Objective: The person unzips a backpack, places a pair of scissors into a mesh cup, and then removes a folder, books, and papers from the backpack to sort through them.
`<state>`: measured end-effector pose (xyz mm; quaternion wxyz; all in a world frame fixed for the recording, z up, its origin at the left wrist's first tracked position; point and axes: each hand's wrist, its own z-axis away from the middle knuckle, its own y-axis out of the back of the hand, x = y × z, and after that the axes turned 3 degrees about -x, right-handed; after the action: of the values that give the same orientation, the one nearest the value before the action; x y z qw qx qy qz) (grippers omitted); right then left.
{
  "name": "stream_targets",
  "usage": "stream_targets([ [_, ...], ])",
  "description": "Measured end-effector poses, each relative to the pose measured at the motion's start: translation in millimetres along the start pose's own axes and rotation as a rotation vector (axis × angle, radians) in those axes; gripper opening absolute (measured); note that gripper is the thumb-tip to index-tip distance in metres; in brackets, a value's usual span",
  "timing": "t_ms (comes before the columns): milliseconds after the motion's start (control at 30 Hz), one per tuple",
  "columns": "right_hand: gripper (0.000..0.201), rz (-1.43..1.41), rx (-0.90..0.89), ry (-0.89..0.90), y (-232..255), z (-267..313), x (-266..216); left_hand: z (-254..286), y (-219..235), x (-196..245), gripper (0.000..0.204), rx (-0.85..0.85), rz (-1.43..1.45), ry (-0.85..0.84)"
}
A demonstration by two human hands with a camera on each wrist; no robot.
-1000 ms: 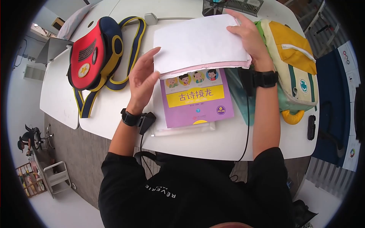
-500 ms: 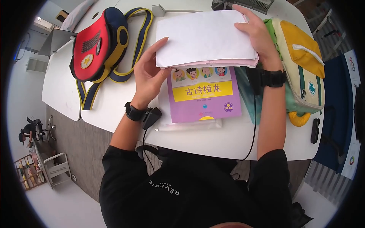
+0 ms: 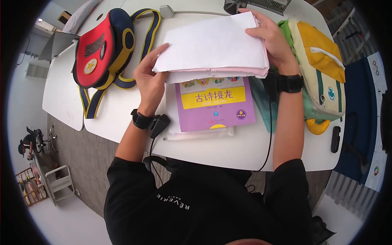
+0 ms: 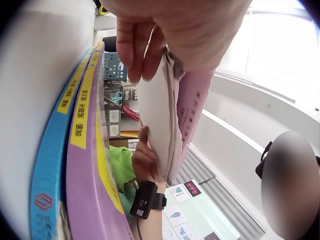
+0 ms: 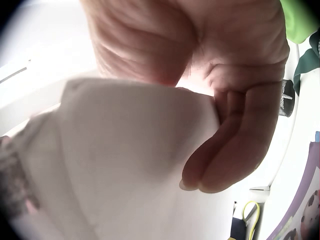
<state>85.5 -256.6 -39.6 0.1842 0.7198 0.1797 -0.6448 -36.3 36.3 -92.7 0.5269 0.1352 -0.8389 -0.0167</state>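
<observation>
Both hands hold a stack of papers (image 3: 212,45) in the air over a purple book (image 3: 216,116). The top sheet is blank white, and a pink printed sheet (image 4: 192,107) with a ragged edge shows in the left wrist view. My left hand (image 3: 150,83) grips the stack's near left corner, fingers beneath and thumb at the edge. On the far right side, my right hand (image 3: 275,45) holds it with the thumb on top; its curled fingers (image 5: 230,150) show under the sheets in the right wrist view. A blue book (image 4: 55,165) lies under the purple one.
To the left lies a red and navy bag (image 3: 96,53) with a looped strap. A cream and yellow backpack (image 3: 322,69) lies right, beside a green translucent folder (image 3: 267,110). A dark mesh basket (image 3: 269,5) stands at the back, and a black case (image 3: 335,139) near the right edge.
The stack has tilted and shifted slightly left. A white lower layer now shows below its near edge, apart from the top sheets. Both hands have kept their hold.
</observation>
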Motion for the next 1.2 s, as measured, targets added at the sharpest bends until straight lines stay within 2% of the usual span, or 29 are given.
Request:
stream_targets([
  [67, 0.063, -0.118, -0.07, 0.019, -4, -1, 1, -4, -2, 0, 0.048, 0.021, 0.073, 0.051],
  [133, 0.06, -0.11, -0.097, 0.036, -9, 0, 0, -6, -3, -1, 0.053, 0.036, 0.15, 0.109],
  [200, 0.058, -0.101, -0.113, 0.041, -11, 5, -1, -7, -4, 0, 0.072, -0.025, 0.279, 0.119],
  [267, 0.058, -0.075, -0.249, 0.006, -11, 7, -4, -5, -5, 6, 0.07, -0.048, 0.298, 0.111],
  [333, 0.058, -0.077, -0.272, -0.002, -13, 8, -5, -8, 2, 5, 0.062, -0.194, 0.16, 0.065],
  [367, 0.057, -0.082, -0.295, -0.011, -14, 8, -6, -7, 5, 3, 0.062, -0.194, 0.157, 0.061],
  [467, 0.061, -0.024, -0.238, -0.017, -17, 5, -7, 1, 10, -6, 0.04, -0.118, 0.188, 0.258],
  [500, 0.061, -0.027, -0.236, -0.018, -18, 5, -6, 1, 11, -4, 0.033, -0.138, 0.016, 0.063],
  [533, 0.057, -0.036, -0.188, 0.025, -18, 6, -6, 1, 8, -6, 0.033, -0.144, 0.016, 0.067],
  [600, 0.053, -0.042, -0.139, 0.063, -14, 6, -2, -2, -3, -9, 0.022, 0.109, 0.355, 0.184],
  [667, 0.048, -0.412, -0.195, -0.152, -10, 0, 5, -1, -7, -6, 0.024, 0.129, 0.428, 0.238],
  [700, 0.049, -0.331, -0.147, -0.014, -14, 5, 6, -1, -7, -9, 0.025, 0.132, 0.441, 0.251],
  [800, 0.05, -0.27, -0.14, 0.047, -15, 2, 11, -3, -6, -7, 0.026, 0.142, 0.458, 0.279],
  [933, 0.045, -0.353, -0.14, -0.08, -15, 0, 8, -2, -6, -5, 0.028, 0.114, 0.486, 0.347],
  [1000, 0.038, 0.112, -0.101, -0.018, -18, 0, 3, 0, -5, -6, 0.028, 0.093, 0.479, 0.361],
  [1100, 0.031, 0.22, -0.098, -0.018, -18, 5, -10, 1, -5, -7, 0.028, 0.073, 0.471, 0.325],
  [1200, 0.026, 0.217, -0.08, -0.015, -17, 2, -4, -1, -6, -5, 0.028, 0.065, 0.485, 0.298],
])
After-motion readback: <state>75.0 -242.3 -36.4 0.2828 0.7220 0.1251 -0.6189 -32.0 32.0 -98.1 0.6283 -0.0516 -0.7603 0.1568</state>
